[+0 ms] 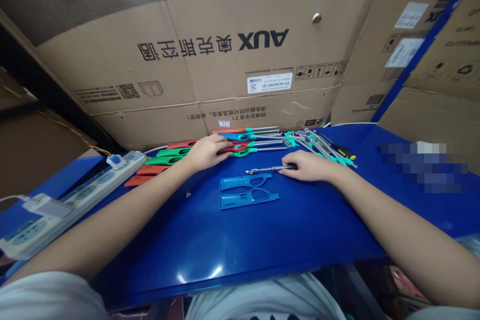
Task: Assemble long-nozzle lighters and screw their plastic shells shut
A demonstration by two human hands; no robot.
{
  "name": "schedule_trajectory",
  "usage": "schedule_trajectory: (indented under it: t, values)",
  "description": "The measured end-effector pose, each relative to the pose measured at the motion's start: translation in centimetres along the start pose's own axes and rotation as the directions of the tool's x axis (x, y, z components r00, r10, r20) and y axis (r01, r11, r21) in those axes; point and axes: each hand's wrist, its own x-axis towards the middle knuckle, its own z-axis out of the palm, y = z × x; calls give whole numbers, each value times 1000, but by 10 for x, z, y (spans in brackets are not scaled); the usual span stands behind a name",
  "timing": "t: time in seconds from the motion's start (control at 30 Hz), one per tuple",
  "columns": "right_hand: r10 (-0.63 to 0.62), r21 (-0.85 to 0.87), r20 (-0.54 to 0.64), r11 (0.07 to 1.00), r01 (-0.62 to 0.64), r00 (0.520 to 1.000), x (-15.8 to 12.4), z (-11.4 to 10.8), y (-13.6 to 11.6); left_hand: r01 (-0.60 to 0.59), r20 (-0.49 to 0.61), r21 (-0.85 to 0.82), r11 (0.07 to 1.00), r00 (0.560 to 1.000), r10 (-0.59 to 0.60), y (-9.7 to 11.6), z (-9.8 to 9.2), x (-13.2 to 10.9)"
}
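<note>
My left hand is at the row of long-nosed lighters, its fingers curled over the handle of a red lighter. A green lighter lies just in front of that one, and a blue lighter behind it. My right hand is closed around the dark end of a slim metal rod. The rod points left, with a small piece at its tip that I cannot make out. Below it, two blue handle shells lie side by side on the blue table.
Several metal lighter tubes with teal joints are heaped at the back right, beside a black and yellow screwdriver. Green and red handle shells lie left. A white power strip runs along the left edge. Cardboard walls the back.
</note>
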Motion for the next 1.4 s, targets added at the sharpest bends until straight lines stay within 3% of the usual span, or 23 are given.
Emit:
schedule_trajectory:
  t: [0.33,0.67,1.03,1.23,1.4]
  values:
    - [1,0,4,1000,-1,1000,0,0,0,-1,27,34,999,1000,0,12,14,5]
    - [10,9,2,1000,-10,1000,-1,0,0,1,-32,-40,999,999,-2,-5,21,11]
    - [10,6,6,1000,-10,1000,-1,0,0,57,-90,-81,995,994,-64,6,18,9]
    - [-26,82,-75,996,33,997,-1,0,-2,50,-176,-221,974,980,-90,37,-6,10]
    - [-36,187,-241,979,83,970,-3,-4,-10,171,10,-250,953,985,-174,81,-19,-24]
